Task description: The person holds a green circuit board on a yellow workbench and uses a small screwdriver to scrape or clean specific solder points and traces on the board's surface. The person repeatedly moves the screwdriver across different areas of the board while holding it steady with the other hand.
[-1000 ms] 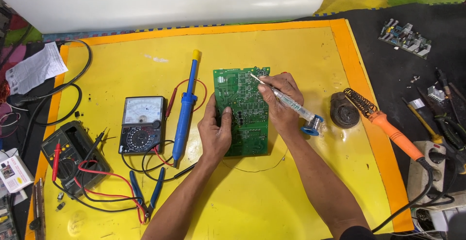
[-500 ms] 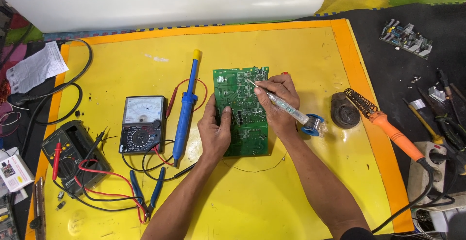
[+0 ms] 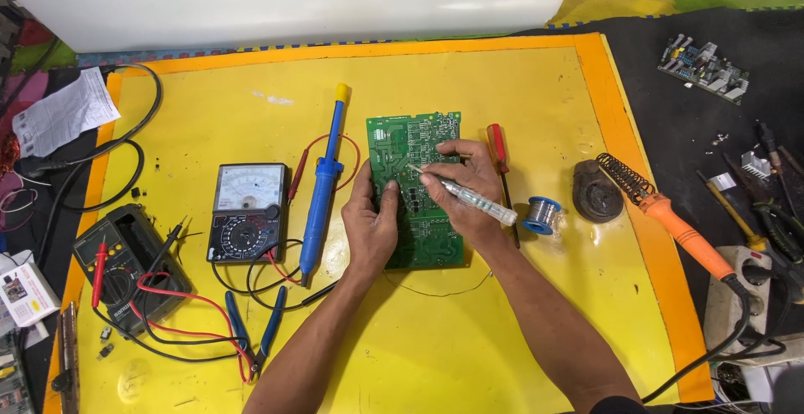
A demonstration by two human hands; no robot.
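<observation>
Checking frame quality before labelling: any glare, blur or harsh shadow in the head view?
Head view: sharp and evenly lit, no motion blur on the left hand or right hand; soft shadows only; mild sheen on the yellow table mat; white panel at top nearly blown out.

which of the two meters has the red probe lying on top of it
The dark meter near the mat's left edge: a red probe lies across its face. The analog meter with the pale dial, nearer the left hand, has none on it.
</observation>
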